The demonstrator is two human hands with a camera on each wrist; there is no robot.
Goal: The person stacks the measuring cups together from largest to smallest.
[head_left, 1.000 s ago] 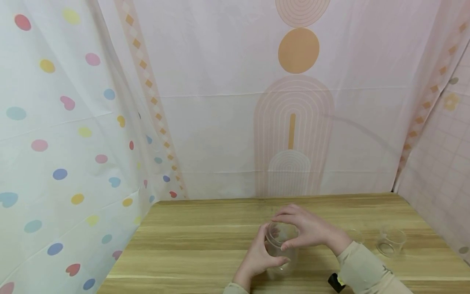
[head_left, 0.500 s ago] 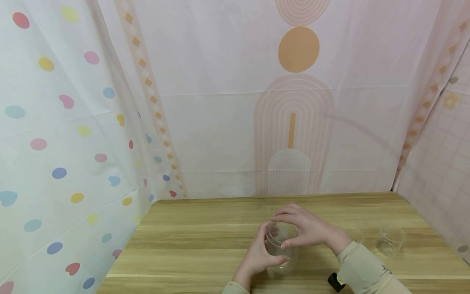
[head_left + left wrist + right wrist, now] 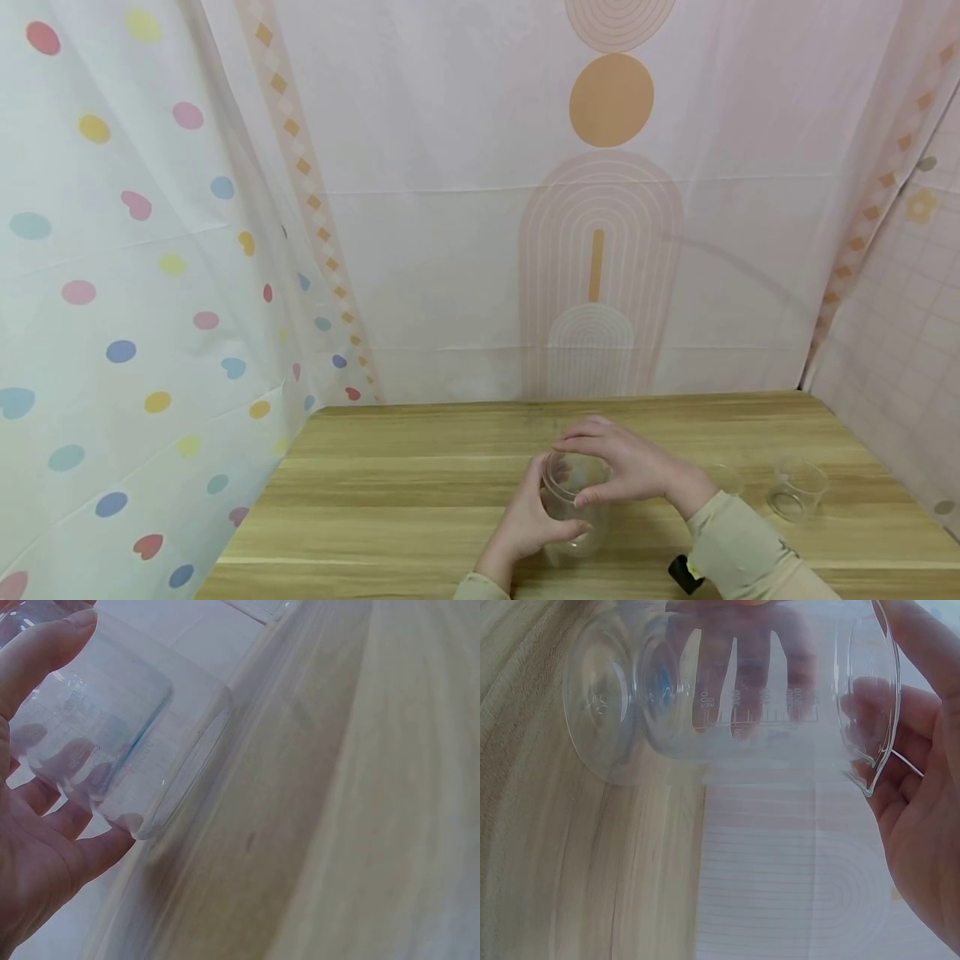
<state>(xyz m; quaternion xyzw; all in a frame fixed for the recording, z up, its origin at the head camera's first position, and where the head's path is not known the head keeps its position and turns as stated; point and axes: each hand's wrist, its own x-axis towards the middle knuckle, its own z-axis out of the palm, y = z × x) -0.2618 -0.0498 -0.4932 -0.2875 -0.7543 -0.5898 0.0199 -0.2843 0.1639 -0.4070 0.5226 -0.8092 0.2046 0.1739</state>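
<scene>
In the head view my left hand (image 3: 528, 517) grips the side of a clear beaker (image 3: 588, 543), thumb in front and fingers behind. A smaller clear beaker (image 3: 124, 697) sits inside it, its bottom above the outer bottom in the left wrist view. My right hand (image 3: 630, 467) holds the rim at the top, thumb on the near side and fingers on the far side. Printed graduations (image 3: 739, 712) and a pouring spout (image 3: 866, 780) show in the right wrist view. Transparency makes it hard to tell which rim the right fingers touch.
Another clear beaker (image 3: 797, 493) stands to the right on the wooden table (image 3: 390, 500). Beside it a further clear vessel (image 3: 726, 479) is partly hidden by my right forearm. A small black item (image 3: 685, 575) is by the right sleeve. Patterned curtains (image 3: 450, 275) enclose the table.
</scene>
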